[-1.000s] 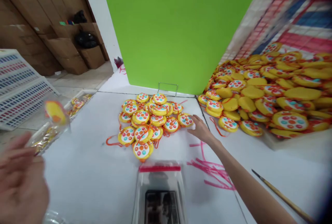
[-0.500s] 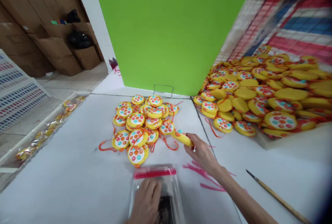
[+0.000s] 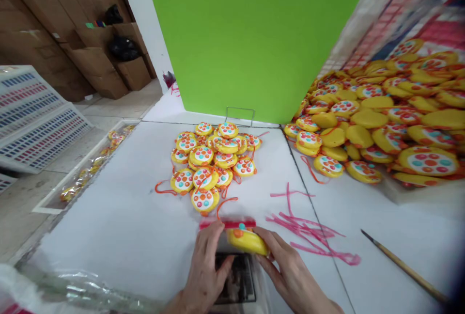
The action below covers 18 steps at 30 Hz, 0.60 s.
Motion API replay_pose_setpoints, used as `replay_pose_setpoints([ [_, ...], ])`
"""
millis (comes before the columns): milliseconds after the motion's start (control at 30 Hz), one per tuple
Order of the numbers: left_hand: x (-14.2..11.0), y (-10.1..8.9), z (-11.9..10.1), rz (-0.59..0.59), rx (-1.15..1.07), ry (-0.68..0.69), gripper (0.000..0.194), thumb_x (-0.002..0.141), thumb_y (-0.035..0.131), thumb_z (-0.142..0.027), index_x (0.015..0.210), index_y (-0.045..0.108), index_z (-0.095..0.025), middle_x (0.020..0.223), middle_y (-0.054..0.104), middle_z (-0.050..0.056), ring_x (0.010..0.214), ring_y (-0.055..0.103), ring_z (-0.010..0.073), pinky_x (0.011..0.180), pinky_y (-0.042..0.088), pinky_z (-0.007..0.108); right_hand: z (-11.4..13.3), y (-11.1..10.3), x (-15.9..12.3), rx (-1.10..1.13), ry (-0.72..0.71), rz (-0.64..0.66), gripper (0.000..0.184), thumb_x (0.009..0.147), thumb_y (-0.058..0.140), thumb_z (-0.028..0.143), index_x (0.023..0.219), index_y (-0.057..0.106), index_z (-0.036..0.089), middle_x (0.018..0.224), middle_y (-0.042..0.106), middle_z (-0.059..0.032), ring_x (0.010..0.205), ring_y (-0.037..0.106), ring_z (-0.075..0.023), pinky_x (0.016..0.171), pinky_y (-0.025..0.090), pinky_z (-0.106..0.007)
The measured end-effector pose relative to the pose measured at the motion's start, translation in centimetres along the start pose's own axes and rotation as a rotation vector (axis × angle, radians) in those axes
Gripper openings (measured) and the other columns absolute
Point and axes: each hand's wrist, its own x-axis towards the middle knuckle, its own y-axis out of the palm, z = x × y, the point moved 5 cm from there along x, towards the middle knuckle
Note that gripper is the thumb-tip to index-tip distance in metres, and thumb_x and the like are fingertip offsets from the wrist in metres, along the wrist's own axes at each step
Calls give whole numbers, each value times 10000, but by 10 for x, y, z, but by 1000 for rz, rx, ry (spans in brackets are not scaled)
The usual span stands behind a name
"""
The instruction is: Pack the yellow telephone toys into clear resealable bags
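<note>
My right hand [image 3: 290,275] grips a yellow round toy [image 3: 247,240] with coloured dots and an orange cord, holding it at the red-striped mouth of a clear plastic bag [image 3: 232,275]. Lying on that bag, my left hand [image 3: 205,275] has its fingers pressed at the opening beside the toy. A small heap of the same yellow toys [image 3: 212,164] with orange cords lies on the white table [image 3: 119,227] just beyond the bag.
A big pile of yellow toys [image 3: 381,120] fills the right side. Pink strips [image 3: 308,231] and a thin stick [image 3: 403,268] lie on the table's right part. A green board [image 3: 254,38] stands behind. Bagged toys sit in a tray [image 3: 87,171] at left, beside a white crate [image 3: 32,120].
My right hand took a toy from the small heap and drew it back to the bag's mouth. My left hand came from the far left onto the bag.
</note>
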Motion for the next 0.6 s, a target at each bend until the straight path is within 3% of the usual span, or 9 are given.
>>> replay_pose_setpoints([
  [100, 5, -2, -16, 80, -112, 110, 449, 848, 495, -192, 1278, 374, -236, 1248, 496, 101, 1163, 465, 220, 956, 441, 380, 3, 11, -5, 68, 12, -9, 390, 845, 467, 149, 1208, 437, 288, 1188, 567, -53, 999, 588, -180, 807, 511, -266],
  [167, 9, -1, -22, 126, -181, 96, 365, 861, 462, -164, 1217, 445, -242, 1190, 536, 85, 1096, 520, 195, 919, 474, 334, 4, 17, -7, 97, 17, -37, 375, 841, 495, 178, 1196, 444, 284, 1152, 587, -51, 920, 615, -177, 744, 526, -254],
  [267, 11, -2, -26, 111, -209, 75, 341, 862, 448, -137, 1190, 466, -230, 1171, 549, 85, 1077, 534, 187, 908, 484, 325, 6, 22, -7, 120, -3, -113, 320, 845, 520, 224, 1157, 468, 273, 1073, 614, -49, 860, 622, -177, 700, 524, -247],
  [467, 12, -2, -39, 47, -150, 199, 333, 875, 418, -110, 1195, 450, -198, 1112, 598, 83, 1065, 539, 175, 920, 475, 308, 7, 29, -9, 93, -50, -146, 285, 858, 481, 177, 1130, 467, 262, 1075, 600, -65, 939, 593, -188, 783, 494, -273],
  [600, 13, -6, -32, 67, -143, 138, 311, 889, 412, -159, 1193, 440, -219, 1133, 589, 72, 1064, 546, 172, 910, 480, 299, 3, 27, -5, 116, 10, -133, 238, 863, 489, 231, 1098, 504, 259, 1026, 621, -55, 852, 607, -186, 754, 494, -280],
])
